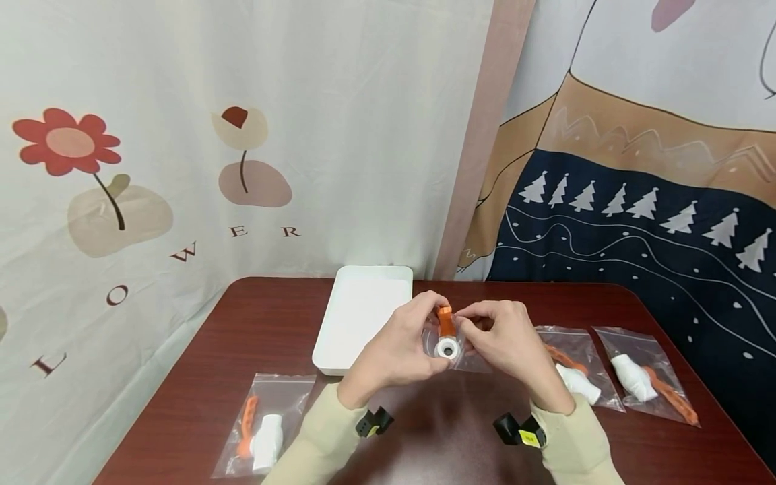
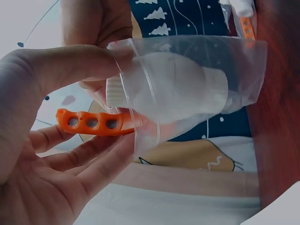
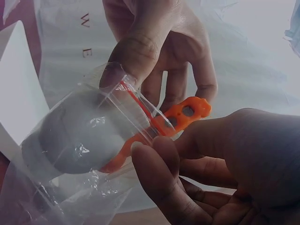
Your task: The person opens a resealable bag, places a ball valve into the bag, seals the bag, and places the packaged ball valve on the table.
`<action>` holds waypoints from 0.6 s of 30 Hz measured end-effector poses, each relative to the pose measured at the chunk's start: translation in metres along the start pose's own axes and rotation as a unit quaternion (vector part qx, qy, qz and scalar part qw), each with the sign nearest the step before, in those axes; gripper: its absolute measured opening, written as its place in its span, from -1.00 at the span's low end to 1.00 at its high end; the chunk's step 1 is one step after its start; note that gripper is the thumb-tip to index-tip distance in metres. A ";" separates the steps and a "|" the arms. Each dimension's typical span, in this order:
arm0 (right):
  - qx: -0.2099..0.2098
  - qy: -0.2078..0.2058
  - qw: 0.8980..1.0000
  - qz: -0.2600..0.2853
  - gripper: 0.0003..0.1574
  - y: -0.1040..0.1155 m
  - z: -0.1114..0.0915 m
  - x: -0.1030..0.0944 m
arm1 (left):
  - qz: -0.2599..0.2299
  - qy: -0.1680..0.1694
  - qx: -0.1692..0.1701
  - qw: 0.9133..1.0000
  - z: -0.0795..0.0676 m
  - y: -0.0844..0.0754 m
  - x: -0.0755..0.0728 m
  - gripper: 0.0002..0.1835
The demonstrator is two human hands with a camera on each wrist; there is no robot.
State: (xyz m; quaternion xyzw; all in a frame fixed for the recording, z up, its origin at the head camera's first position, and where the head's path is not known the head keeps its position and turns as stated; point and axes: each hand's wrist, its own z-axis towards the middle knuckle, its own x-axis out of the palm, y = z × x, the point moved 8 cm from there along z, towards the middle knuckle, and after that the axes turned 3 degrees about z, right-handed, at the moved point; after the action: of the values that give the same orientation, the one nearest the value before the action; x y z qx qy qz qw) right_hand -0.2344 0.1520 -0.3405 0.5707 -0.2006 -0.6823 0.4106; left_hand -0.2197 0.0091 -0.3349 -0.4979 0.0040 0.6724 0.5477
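Note:
Both hands are at a clear zip bag [image 2: 246, 84] above the table. Inside it lies a white plastic ball valve [image 3: 89, 131]; its orange handle [image 2: 93, 123] sticks out through the bag's mouth. My left hand [image 1: 397, 343] holds the bag, thumb across the mouth by the valve's ribbed white end and fingers along the handle. With thumb and index finger, my right hand [image 3: 220, 159] pinches the bag's edge beside the handle. In the head view, the white end [image 1: 447, 348] of the valve faces me between the hands.
A white tray [image 1: 364, 316] stands at the back, left of the hands. One bagged valve [image 1: 267, 441] lies at the table's front left. Two more, a nearer bagged valve [image 1: 577, 384] and a farther bagged valve [image 1: 634, 377], lie right. Curtains [image 1: 364, 135] hang behind the table [image 1: 212, 343].

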 end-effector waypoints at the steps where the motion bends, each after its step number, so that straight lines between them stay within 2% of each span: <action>1: -0.002 -0.003 1.000 -0.003 -0.88 0.000 0.000 0.000 | 0.014 -0.001 0.005 1.000 0.000 -0.001 0.000 -0.38; 6: -0.021 -0.020 0.999 -0.015 -0.89 0.005 -0.001 -0.001 | 0.080 -0.001 0.026 0.996 -0.001 -0.007 0.003 -0.39; 13: -0.057 -0.040 0.997 -0.031 -0.87 0.015 -0.003 -0.002 | 0.173 -0.002 0.018 0.985 -0.003 -0.013 0.005 -0.41; 16: -0.059 -0.039 0.997 -0.041 -0.87 0.016 -0.004 -0.002 | 0.192 -0.002 0.010 0.981 -0.004 -0.015 0.005 -0.44; 18: -0.055 -0.036 0.997 -0.042 -0.88 0.016 -0.004 -0.001 | 0.188 0.005 -0.001 0.982 -0.004 -0.014 0.005 -0.43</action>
State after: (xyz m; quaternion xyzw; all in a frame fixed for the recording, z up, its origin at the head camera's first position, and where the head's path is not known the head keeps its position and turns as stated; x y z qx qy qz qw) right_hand -0.2257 0.1445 -0.3290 0.5302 -0.1532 -0.7290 0.4049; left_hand -0.2056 0.0163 -0.3327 -0.4920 0.0995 0.7608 0.4114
